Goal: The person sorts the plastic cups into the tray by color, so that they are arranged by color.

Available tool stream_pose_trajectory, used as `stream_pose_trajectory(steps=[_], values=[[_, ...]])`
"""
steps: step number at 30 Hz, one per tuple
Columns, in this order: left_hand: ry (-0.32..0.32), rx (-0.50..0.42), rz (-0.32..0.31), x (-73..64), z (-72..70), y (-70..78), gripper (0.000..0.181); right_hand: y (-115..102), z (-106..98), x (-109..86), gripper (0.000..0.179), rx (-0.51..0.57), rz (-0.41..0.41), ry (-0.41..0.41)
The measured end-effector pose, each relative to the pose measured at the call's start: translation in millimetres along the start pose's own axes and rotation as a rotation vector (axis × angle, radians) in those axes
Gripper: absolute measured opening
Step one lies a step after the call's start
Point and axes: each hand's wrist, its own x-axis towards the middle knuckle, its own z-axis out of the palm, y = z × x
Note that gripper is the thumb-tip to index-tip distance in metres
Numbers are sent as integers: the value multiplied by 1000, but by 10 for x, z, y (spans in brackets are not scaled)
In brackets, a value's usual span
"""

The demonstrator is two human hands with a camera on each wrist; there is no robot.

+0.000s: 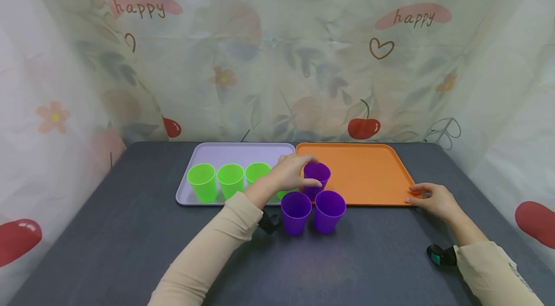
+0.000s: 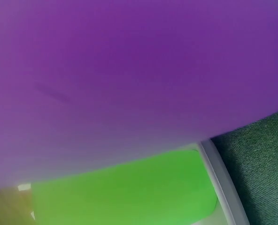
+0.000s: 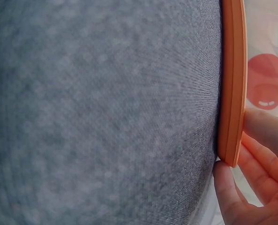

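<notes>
My left hand curls round a purple cup at the left end of the orange tray, thumb in front and fingers behind. Two more purple cups stand upright on the table before the trays, beside my left wrist. In the left wrist view a purple cup fills most of the picture, with part of a green cup below. My right hand pinches the orange tray's near right corner; the right wrist view shows the thumb and fingers at its orange rim.
Left of the orange tray lies a lilac tray, their edges side by side. Several green cups stand in a row on it, one mostly hidden behind my left hand. A dark cloth covers the table; a patterned curtain hangs behind.
</notes>
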Motion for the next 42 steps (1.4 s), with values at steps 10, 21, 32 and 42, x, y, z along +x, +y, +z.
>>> stream_pose_trajectory(steps=[10,21,32,42], values=[[25,-57,35,-64,-93,13,59,-15,-5,-9,52,-4,12,-3],[93,-203,154,-386,-244,6,54,-9,3,-10,53,5,28,-5],[123,-245,237,-800,-153,-83,48,-14,-4,-10,53,2,21,-11],[117,-268,210,-981,-27,-198,52,5,-3,10,54,4,17,-12]])
